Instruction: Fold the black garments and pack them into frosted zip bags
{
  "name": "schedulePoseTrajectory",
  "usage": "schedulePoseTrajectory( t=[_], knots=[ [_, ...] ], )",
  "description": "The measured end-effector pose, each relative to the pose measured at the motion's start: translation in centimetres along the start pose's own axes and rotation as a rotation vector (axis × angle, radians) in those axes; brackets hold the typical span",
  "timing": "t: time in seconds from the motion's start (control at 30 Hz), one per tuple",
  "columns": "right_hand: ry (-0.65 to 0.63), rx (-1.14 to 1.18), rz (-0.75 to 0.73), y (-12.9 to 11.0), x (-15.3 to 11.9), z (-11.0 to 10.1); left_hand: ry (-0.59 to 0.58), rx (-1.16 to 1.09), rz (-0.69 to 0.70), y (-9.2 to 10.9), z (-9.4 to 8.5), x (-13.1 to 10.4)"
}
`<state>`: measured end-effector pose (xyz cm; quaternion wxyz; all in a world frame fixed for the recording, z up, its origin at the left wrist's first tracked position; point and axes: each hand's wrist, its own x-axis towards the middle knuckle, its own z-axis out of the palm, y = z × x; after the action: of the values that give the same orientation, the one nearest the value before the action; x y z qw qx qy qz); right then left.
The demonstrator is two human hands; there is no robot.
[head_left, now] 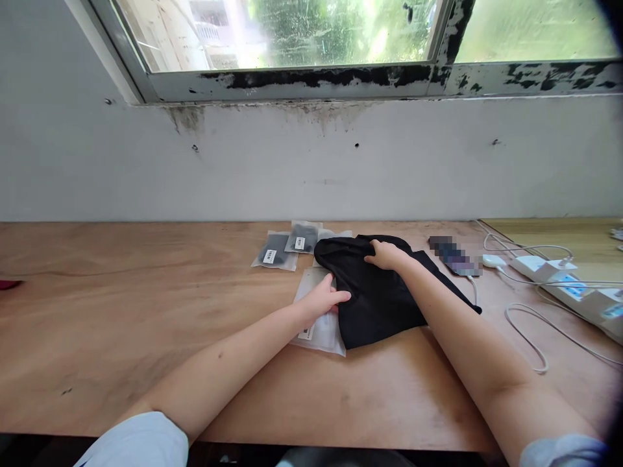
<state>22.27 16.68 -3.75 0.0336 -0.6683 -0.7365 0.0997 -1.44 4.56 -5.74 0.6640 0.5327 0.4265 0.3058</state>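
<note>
A piece of black cloth [384, 305], perhaps a garment, lies loosely spread on the wooden table in front of me. At its left edge my left hand [324, 301] is closed on the fabric, thumb on top and the other fingers partly hidden. Higher up, near the cloth's far side, my right hand [387, 255] grips a fold between thumb and fingers. Under the cloth's left side, partly covered, is a frosted plastic bag [324, 337] with a white label. Another pale bag [335, 233] shows behind the cloth.
Two labelled frosted bags with dark contents, a left bag [276, 251] and a right bag [304, 237], lie beyond my left hand. To the right are a phone [455, 256] on a cable, a white charger [493, 261] and a power strip [569, 285] with loose white cables.
</note>
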Motion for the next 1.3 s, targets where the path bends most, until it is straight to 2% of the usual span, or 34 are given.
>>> schedulePoseTrajectory(
  t=[0.23, 0.37, 0.43, 0.53, 0.67, 0.77, 0.83, 0.9, 1.0, 1.03, 1.07, 1.13, 1.2, 1.3],
  knots=[
    [0.102, 0.173, -0.174, 1.1, 0.8, 1.1, 0.020, -0.191, -0.076, 2.4, 2.6, -1.9],
    [0.096, 0.245, -0.122, 1.8, 0.9, 0.7, 0.155, -0.201, -0.012, 4.5, 2.8, -2.7],
    [0.070, 0.286, -0.073, 2.0, 0.7, 0.1, 0.168, -0.125, 0.039, 5.7, 2.1, -3.2],
    [0.025, 0.384, -0.023, 2.0, 0.1, -1.2, 0.122, 0.182, 0.068, 7.6, 0.0, -3.8],
    [-0.073, 0.467, -0.079, 1.7, -0.8, -2.2, 0.075, 0.859, 0.069, 9.5, -3.7, -4.5],
    [-0.162, 0.403, -0.145, 1.7, -1.0, -2.0, -0.027, 1.171, -0.179, 9.2, -5.1, -4.6],
    [-0.177, 0.351, -0.161, 1.9, -0.9, -1.7, -0.026, 1.375, -0.289, 8.2, -4.8, -4.5],
    [-0.191, 0.331, -0.156, 2.0, -0.9, -1.6, 0.066, 1.544, -0.187, 7.0, -3.5, -4.3],
    [-0.268, 0.318, -0.120, 2.1, -1.1, -1.7, 0.176, 1.569, 0.125, 5.2, -0.5, -3.9],
    [-0.295, 0.316, -0.099, 2.0, -1.3, -1.7, 0.168, 1.540, 0.242, 4.7, 0.4, -3.7],
    [-0.314, 0.322, -0.080, 2.0, -1.3, -1.6, 0.100, 1.493, 0.367, 4.2, 1.3, -3.6],
    [-0.309, 0.362, -0.069, 1.7, -1.4, -1.4, -0.126, 1.387, 0.583, 3.1, 2.6, -3.4],
    [-0.262, 0.409, -0.095, 1.4, -1.4, -1.2, -0.290, 1.338, 0.707, 2.2, 3.3, -3.3],
    [-0.194, 0.460, -0.146, 0.7, -1.5, -1.3, -0.328, 1.378, 0.748, 1.1, 3.6, -3.2]
  ],
)
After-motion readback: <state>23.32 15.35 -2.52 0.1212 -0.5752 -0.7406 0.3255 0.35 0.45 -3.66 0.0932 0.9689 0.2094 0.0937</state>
